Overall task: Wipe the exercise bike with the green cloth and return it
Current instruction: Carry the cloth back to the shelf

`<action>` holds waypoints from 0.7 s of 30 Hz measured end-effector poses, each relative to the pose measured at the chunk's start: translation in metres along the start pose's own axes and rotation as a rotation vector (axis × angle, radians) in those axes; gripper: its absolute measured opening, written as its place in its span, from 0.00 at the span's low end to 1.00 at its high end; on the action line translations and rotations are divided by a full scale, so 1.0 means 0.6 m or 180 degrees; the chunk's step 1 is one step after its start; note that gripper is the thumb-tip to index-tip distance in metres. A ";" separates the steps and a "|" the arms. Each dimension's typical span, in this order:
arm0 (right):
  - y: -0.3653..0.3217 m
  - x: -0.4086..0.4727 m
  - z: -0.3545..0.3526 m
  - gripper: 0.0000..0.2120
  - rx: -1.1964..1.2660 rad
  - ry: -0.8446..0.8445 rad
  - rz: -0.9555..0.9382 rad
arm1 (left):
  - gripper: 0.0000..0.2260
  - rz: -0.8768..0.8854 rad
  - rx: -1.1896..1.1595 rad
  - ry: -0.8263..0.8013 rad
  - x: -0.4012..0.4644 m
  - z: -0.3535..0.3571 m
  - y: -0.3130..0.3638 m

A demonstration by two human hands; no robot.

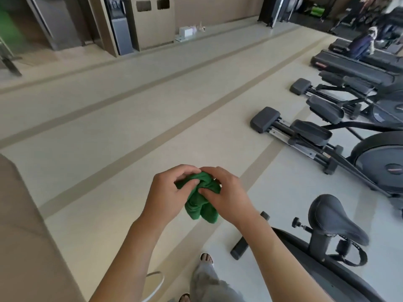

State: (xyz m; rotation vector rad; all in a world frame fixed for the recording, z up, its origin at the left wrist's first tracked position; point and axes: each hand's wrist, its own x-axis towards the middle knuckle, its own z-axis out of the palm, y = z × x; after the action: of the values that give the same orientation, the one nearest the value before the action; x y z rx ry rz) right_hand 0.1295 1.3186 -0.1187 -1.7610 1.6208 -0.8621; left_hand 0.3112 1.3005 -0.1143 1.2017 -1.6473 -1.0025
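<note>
Above the floor (109,149), the left hand (165,197) and the right hand (226,199) both grip the bunched cloth (201,203) between them. To the right, below, stands the bike, its saddle (335,219) well apart from the cloth. The hanging end could slip and fall if one hand lets go. Small red logos on the ellipticals (327,136) are too blurred to read.
</note>
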 end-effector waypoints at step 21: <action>0.122 0.388 -0.094 0.28 0.1098 -0.0341 0.0046 | 0.14 -0.0070 0.0987 0.0428 0.383 0.081 -0.045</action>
State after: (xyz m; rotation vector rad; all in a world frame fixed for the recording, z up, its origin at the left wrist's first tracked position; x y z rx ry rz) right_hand 0.0518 1.0807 -0.1250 -1.5242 1.3239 -0.9590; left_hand 0.2307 1.0782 -0.1160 1.4597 -1.7269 -0.6778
